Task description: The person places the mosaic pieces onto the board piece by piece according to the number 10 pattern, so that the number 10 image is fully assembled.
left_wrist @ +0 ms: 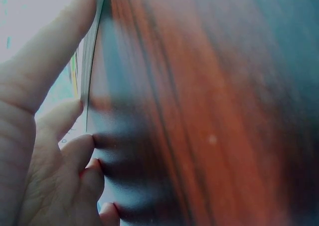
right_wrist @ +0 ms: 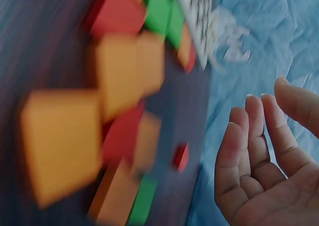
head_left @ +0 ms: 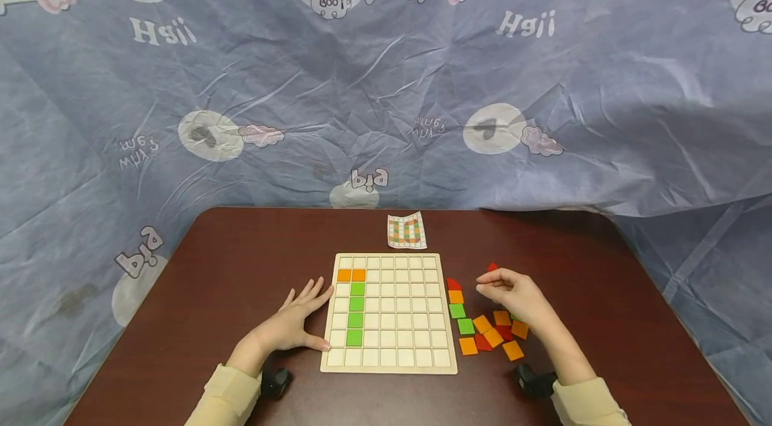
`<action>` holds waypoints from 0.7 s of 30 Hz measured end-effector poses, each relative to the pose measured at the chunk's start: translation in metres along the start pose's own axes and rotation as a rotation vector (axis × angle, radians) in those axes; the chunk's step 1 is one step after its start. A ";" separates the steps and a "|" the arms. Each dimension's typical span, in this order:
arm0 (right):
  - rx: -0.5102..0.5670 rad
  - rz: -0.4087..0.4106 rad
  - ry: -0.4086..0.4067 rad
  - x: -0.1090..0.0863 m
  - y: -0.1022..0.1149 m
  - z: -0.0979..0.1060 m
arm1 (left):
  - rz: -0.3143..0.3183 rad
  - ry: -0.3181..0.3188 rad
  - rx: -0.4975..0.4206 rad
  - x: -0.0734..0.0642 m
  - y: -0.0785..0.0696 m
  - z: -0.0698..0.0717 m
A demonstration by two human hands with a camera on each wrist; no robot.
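A pale wooden grid board (head_left: 402,320) lies on the table. In its left part, two orange tiles (head_left: 352,275) sit side by side, and below them runs a column of several green tiles (head_left: 355,320). My left hand (head_left: 289,327) is spread at the board's left edge, thumb and fingertips right at the rim. Over the loose tiles right of the board hovers my right hand (head_left: 517,293), its fingers bent gently and the thumb apart from them. Nothing shows between those fingers in the right wrist view. Beneath it lies a scatter of orange tiles (right_wrist: 65,141), red tiles and green tiles.
A small pattern card (head_left: 407,230) with a coloured grid lies behind the board. One red piece (head_left: 492,267) is set apart beyond my right hand. The dark brown table (head_left: 253,245) ends at a printed blue cloth (head_left: 386,78) hanging at the back.
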State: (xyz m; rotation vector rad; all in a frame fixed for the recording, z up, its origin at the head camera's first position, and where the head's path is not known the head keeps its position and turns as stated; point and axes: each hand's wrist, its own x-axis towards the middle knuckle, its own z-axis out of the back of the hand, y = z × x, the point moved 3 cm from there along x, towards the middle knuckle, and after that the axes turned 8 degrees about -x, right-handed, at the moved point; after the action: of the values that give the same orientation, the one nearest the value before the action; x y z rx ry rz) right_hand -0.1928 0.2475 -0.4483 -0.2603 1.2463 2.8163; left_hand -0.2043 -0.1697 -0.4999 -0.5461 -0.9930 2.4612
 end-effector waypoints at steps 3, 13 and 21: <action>-0.004 -0.024 -0.010 -0.004 -0.017 0.012 | -0.001 0.001 0.001 0.000 0.000 0.000; -0.014 -0.078 -0.007 -0.011 -0.055 0.030 | -0.003 0.008 -0.003 0.001 0.002 -0.001; -0.054 -0.092 0.008 -0.012 -0.067 0.032 | -0.008 0.004 -0.003 0.001 0.002 -0.001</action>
State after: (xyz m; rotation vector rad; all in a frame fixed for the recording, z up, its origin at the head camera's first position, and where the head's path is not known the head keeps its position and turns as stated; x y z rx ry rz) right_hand -0.1781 0.3162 -0.4740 -0.3224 1.1310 2.7759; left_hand -0.2052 -0.1699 -0.5028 -0.5471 -0.9957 2.4508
